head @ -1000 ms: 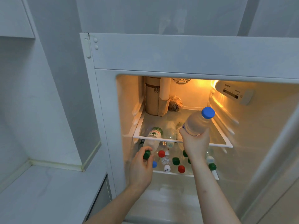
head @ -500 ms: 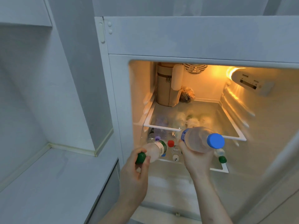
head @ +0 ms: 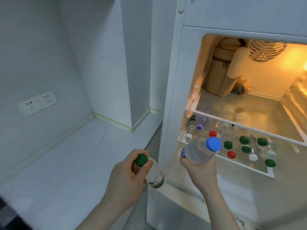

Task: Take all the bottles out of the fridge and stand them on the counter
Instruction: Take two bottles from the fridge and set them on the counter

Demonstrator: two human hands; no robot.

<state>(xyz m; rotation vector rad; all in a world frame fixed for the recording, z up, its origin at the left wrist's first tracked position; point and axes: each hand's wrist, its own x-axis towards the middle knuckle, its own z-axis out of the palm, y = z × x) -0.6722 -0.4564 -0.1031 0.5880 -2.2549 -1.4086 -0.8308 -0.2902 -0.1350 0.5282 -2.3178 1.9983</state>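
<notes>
Two bottles are out of the fridge (head: 171, 97): my left hand (head: 127, 176) grips the green-cap bottle (head: 150, 170), my right hand (head: 199, 170) grips the blue-cap bottle (head: 199, 151). Neither stands on the counter (head: 66, 163) beside the fridge yet. Many bottles (head: 245, 146) wait inside.

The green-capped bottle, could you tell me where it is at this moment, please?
In the head view, the green-capped bottle is gripped by the left hand, low and centre, outside the fridge beside its left edge, above the counter's right end.
</notes>
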